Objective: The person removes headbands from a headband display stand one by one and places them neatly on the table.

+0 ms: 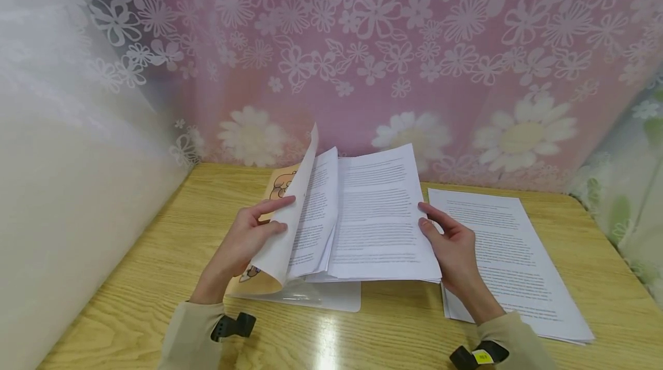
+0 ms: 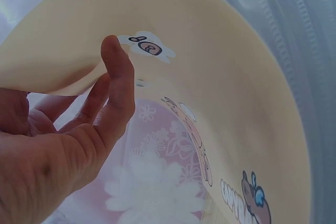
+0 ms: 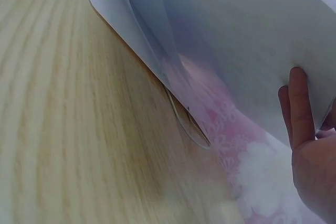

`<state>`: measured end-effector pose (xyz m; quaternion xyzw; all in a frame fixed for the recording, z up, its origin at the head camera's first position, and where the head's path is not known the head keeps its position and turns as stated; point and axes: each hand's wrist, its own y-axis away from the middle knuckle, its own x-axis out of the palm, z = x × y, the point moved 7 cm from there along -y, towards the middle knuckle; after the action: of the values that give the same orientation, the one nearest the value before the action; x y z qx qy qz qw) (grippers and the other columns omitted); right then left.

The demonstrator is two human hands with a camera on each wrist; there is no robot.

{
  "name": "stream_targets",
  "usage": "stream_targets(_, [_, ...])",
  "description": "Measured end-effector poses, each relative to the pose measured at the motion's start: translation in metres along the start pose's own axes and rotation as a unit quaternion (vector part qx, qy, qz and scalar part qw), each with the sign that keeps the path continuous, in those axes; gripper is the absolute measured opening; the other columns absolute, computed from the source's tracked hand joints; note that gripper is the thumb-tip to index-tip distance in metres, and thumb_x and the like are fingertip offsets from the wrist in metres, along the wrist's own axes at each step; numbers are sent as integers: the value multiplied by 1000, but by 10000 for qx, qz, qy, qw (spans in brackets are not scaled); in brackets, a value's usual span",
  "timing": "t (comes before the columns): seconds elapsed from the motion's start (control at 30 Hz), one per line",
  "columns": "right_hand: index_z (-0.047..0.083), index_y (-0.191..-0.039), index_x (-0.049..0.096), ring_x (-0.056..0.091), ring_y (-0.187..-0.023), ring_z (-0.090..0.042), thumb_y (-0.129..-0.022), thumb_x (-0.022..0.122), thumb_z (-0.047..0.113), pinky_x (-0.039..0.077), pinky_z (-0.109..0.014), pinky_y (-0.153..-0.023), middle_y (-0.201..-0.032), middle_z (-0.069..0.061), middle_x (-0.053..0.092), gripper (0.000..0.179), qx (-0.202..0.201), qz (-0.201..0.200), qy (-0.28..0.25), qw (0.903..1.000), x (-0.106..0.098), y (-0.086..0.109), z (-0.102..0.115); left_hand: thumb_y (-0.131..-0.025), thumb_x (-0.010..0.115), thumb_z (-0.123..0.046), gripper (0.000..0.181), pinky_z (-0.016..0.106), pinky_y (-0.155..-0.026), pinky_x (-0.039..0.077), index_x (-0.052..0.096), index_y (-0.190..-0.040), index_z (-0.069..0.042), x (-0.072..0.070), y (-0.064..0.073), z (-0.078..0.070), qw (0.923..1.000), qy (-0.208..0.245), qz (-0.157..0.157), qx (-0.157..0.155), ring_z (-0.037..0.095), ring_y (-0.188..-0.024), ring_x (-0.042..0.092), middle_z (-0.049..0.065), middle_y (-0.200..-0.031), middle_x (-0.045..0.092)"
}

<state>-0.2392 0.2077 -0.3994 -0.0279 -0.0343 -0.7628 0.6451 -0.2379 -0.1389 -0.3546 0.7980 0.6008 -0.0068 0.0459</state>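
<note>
A tan folder cover printed with cartoon figures is bent upright, its white inner face toward the papers. My left hand pinches its edge, thumb and index finger on the white face. In the left wrist view, the printed outer face of the cover curves beyond the left hand. My right hand grips the right edge of printed sheets, which are raised off the table. From below, the right wrist view shows fingers of the right hand against the underside of the sheets.
Another stack of printed sheets lies on the wooden table at the right. Under the raised papers, a pale plastic panel with a rounded corner rests on the table. A pink floral curtain hangs behind the table's far edge.
</note>
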Motion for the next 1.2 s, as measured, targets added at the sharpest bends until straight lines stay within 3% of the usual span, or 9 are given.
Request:
stream_targets(0.3, [9, -134, 54, 69, -82, -11, -89, 65, 20, 58, -31, -67, -124, -3, 54, 47, -127, 254, -152, 9995, 18, 4, -2, -90, 53, -3, 50, 39, -64, 57, 51, -138, -17, 0, 0, 2, 10000, -62, -50, -45, 26, -81, 68, 16, -134, 50])
stream_targets(0.5, [7, -133, 55, 70, -81, -12, -90, 63, 16, 58, -30, -66, -125, -4, 51, 44, -273, 291, -174, 9991, 29, 5, -2, -91, 52, -3, 49, 38, -65, 57, 51, -138, -18, -1, 0, 2, 9999, -95, -62, -17, 26, -82, 68, 8, -139, 45])
stream_targets(0.73, [9, -131, 56, 69, -80, -12, -91, 63, 14, 58, -28, -67, -125, -4, 51, 41, -333, 223, -96, 9991, 36, 4, -4, -91, 53, -4, 49, 38, -65, 57, 51, -138, -18, 0, -1, 3, 10000, -56, -52, -30, 26, -81, 68, 15, -135, 50])
stream_targets(1.2, [13, -131, 55, 69, -79, -17, -92, 61, 11, 58, -30, -70, -123, -10, 53, 40, -514, 326, 14, 9981, 55, 5, -6, -91, 53, -4, 49, 39, -65, 57, 52, -137, -19, -1, -1, 2, 9999, -89, -114, -53, 26, -82, 68, 13, -136, 48])
